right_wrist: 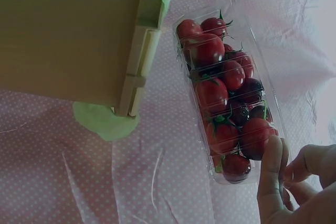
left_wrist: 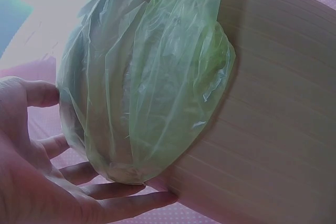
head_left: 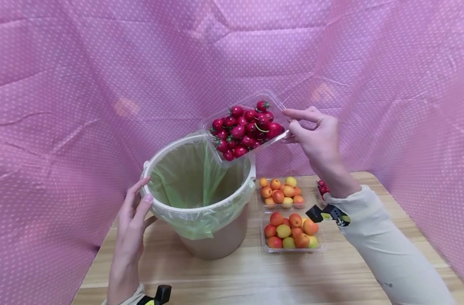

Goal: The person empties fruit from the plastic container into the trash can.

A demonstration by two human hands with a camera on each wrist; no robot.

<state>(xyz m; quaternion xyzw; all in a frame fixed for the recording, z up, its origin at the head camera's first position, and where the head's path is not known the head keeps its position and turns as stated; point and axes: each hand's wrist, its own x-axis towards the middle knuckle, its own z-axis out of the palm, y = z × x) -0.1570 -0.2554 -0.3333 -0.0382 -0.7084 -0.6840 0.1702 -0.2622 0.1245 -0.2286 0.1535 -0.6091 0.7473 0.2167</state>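
Head view: a clear tray (head_left: pixel 268 144) heaped with small red fruit (head_left: pixel 238 132) is held tilted in the air, over the far right part of the bin's rim. One end of it is pinched between the thumb and forefinger of the right hand (head_left: pixel 321 140); how the other fingers are set cannot be told with certainty. Because the load is borne from that end alone, the thin plastic could flex or be twisted out of the pinch, and the fruit spilled. In the right wrist view a gap is shown between tray and bin, so fruit could be dropped outside if the tray were tipped short of the opening.

The bin (head_left: pixel 216 250) is lined with a green bag (head_left: pixel 193 226), folded loosely over the rim; it could be dragged inward if caught by a tray corner. At the near left, rim and bag are touched by the left hand (head_left: pixel 130 218), its fingers spread; with so light a contact, the bin might be shifted by a knock.

Beyond, two trays of orange and yellow fruit (head_left: pixel 288 197) are set on the table (head_left: pixel 239 284), where they could be struck by a low right forearm.
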